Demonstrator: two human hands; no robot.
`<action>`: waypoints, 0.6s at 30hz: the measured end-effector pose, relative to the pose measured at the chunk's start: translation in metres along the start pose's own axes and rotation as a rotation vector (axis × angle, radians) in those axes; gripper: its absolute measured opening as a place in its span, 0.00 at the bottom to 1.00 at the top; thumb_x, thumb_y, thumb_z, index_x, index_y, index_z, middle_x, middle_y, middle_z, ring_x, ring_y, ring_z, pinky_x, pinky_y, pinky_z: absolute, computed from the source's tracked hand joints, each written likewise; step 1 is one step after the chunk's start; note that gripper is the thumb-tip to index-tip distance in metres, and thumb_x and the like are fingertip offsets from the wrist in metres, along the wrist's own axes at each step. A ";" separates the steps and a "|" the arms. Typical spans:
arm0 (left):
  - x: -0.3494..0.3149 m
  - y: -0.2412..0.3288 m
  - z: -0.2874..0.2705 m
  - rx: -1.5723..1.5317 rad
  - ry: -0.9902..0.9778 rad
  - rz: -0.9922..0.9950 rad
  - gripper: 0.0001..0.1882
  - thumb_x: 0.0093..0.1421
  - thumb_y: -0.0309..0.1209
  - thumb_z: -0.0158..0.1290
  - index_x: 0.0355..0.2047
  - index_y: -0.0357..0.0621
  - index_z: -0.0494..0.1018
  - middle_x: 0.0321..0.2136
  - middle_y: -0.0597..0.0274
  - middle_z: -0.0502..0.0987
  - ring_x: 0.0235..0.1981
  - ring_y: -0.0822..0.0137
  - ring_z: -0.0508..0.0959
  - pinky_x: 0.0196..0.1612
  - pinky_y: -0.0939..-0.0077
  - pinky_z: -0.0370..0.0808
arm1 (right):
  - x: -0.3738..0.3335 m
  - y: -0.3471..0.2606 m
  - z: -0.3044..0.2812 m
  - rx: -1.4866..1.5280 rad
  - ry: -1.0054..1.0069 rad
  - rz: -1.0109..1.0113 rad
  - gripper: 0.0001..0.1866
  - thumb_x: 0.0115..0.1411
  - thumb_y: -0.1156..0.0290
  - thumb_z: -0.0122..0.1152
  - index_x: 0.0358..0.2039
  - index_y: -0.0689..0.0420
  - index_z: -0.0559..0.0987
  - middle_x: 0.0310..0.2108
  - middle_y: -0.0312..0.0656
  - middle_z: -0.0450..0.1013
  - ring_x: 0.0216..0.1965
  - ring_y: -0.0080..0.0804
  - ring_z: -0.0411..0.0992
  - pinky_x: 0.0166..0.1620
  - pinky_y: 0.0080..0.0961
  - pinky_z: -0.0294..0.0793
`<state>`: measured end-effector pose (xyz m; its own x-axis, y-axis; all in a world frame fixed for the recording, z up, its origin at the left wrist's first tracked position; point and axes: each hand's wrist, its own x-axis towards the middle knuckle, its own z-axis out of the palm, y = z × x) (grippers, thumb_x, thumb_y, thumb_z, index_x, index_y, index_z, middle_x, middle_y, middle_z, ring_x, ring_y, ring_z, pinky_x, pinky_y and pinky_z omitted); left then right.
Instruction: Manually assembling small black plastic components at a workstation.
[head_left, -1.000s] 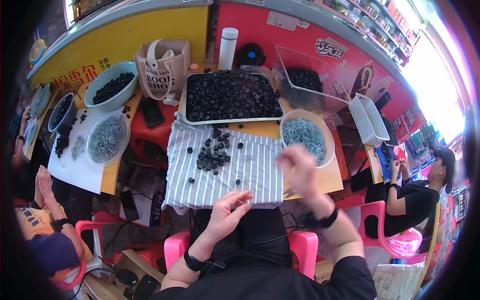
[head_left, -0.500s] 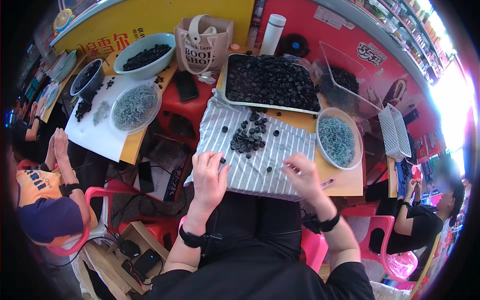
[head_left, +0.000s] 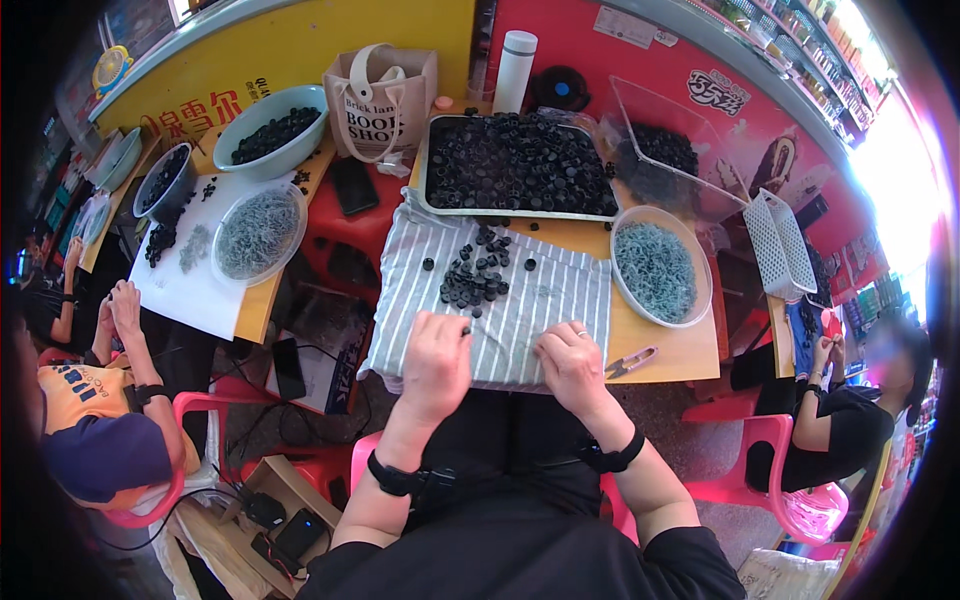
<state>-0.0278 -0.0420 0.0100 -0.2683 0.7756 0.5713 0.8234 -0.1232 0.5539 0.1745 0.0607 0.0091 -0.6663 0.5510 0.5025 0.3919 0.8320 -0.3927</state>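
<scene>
My left hand [head_left: 437,366] is closed over the front of a grey-and-white striped cloth [head_left: 400,330], with a small round black cap [head_left: 466,330] pinched at its fingertips. To its right, low over the cloth, my right hand [head_left: 574,372] has its fingers pressed together; what they hold, if anything, is hidden. Beyond both hands lies a loose pile of black caps [head_left: 472,285], with a few single ones beside it. A white-rimmed tray [head_left: 520,213] heaped with similar black caps stands behind the pile.
Right of the cloth are a white bowl [head_left: 705,290] of small teal pieces and thread snips [head_left: 632,362]. A clear bin [head_left: 690,175], white bottle [head_left: 515,72] and tote bag [head_left: 385,105] stand behind. People work at tables on both sides, near pink chairs [head_left: 770,440].
My right hand has moved inward and its fingers have closed. The single cap lying near it is no longer seen there, and the snips now show. My left hand has turned, still pinching a cap.
</scene>
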 end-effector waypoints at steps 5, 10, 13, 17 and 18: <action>-0.004 0.014 0.036 -0.083 -0.117 0.090 0.10 0.52 0.15 0.56 0.36 0.34 0.77 0.34 0.51 0.75 0.39 0.49 0.73 0.42 0.59 0.72 | 0.016 0.018 -0.009 0.186 0.076 0.094 0.04 0.52 0.81 0.64 0.29 0.62 0.77 0.30 0.47 0.74 0.35 0.50 0.73 0.38 0.40 0.71; -0.010 0.016 0.040 -0.084 -0.069 0.071 0.12 0.51 0.15 0.57 0.38 0.32 0.78 0.36 0.52 0.75 0.39 0.51 0.73 0.42 0.60 0.73 | 0.046 0.055 0.003 0.026 0.068 0.087 0.04 0.52 0.82 0.61 0.30 0.63 0.78 0.30 0.49 0.74 0.36 0.53 0.73 0.39 0.42 0.72; -0.011 0.013 0.041 -0.149 -0.040 0.060 0.13 0.51 0.16 0.58 0.39 0.33 0.78 0.37 0.53 0.76 0.40 0.51 0.73 0.43 0.61 0.73 | 0.048 0.058 0.009 -0.031 0.010 0.036 0.04 0.52 0.83 0.59 0.30 0.62 0.77 0.31 0.50 0.74 0.36 0.53 0.73 0.38 0.42 0.73; -0.012 0.013 0.039 -0.169 -0.034 0.051 0.13 0.51 0.17 0.60 0.39 0.34 0.78 0.37 0.53 0.76 0.40 0.51 0.74 0.42 0.61 0.73 | 0.048 0.051 0.012 -0.128 0.004 0.020 0.07 0.52 0.85 0.59 0.30 0.61 0.80 0.31 0.49 0.75 0.35 0.51 0.74 0.39 0.39 0.74; -0.012 0.012 0.039 -0.174 -0.029 0.045 0.13 0.51 0.17 0.60 0.39 0.34 0.78 0.37 0.53 0.76 0.40 0.51 0.74 0.42 0.61 0.73 | 0.047 0.048 0.011 -0.128 -0.002 0.021 0.07 0.52 0.85 0.59 0.30 0.61 0.80 0.31 0.49 0.75 0.35 0.51 0.74 0.39 0.39 0.74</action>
<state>0.0051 -0.0288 -0.0136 -0.2166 0.7842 0.5815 0.7345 -0.2614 0.6262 0.1551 0.1258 0.0053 -0.6581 0.5685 0.4937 0.4838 0.8217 -0.3012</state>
